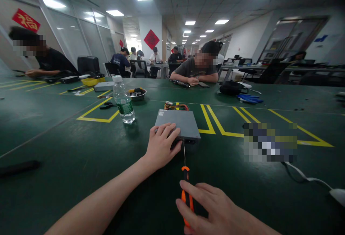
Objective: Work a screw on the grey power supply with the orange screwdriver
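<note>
A grey metal computer power supply (185, 121) lies on the green table, its bundle of coloured cables (176, 106) at the far side. My left hand (163, 145) rests on its near left corner, fingers spread over the top and thumb against the near side. An orange and black screwdriver (185, 181) points away from me, its shaft tip at the near face beside the power socket (191, 141). Around its handle are the fingers of my right hand (207, 206). Whether the tip sits in a screw cannot be made out.
Left of the power supply stands a water bottle (124, 102), with a metal bowl of tools (138, 94) behind it. Blue gloves (249, 99) and a black pouch (230, 88) lie at the far right. A person (198, 66) leans on the table opposite. A white cable (307, 175) runs at right.
</note>
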Action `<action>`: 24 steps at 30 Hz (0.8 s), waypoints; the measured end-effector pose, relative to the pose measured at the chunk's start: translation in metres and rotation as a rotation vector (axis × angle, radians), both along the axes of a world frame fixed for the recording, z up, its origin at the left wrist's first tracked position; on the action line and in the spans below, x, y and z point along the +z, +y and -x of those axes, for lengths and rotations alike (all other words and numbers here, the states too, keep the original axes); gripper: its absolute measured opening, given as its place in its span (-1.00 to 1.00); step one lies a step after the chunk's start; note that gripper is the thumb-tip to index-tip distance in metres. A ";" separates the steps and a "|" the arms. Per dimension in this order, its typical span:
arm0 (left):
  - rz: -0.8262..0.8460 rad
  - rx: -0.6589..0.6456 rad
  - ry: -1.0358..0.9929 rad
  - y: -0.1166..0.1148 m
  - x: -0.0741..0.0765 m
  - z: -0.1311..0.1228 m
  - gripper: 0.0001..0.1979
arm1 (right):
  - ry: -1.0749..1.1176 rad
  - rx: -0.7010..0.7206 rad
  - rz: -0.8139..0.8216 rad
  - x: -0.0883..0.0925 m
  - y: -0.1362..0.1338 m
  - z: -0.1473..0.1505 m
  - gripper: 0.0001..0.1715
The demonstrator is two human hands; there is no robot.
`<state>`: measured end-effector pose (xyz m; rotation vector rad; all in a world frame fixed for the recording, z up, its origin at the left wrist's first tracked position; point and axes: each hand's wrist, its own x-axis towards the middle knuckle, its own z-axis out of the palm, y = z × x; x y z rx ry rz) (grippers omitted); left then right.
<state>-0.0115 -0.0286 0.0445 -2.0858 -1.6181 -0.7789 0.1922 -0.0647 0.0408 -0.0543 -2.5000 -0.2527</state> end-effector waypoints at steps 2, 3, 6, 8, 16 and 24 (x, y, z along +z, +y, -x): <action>0.003 0.001 0.003 0.000 0.000 0.000 -0.69 | 0.037 0.015 -0.021 -0.003 0.001 -0.002 -0.77; 0.004 0.002 0.007 0.000 0.000 0.000 -0.69 | 0.048 0.015 -0.030 -0.004 0.001 -0.004 -0.81; 0.001 0.004 0.014 0.000 0.000 0.000 -0.68 | 0.061 -0.025 -0.010 -0.007 0.002 -0.009 -0.81; 0.002 0.001 0.013 0.000 0.000 0.000 -0.68 | 0.046 -0.056 0.012 -0.004 0.001 -0.012 -0.76; -0.001 0.008 0.015 -0.001 0.002 -0.002 -0.69 | 0.008 -0.005 0.002 0.004 0.001 -0.010 -0.85; 0.006 -0.008 0.043 0.002 0.004 -0.004 -0.72 | -0.030 -0.051 0.041 0.007 0.000 -0.009 -0.73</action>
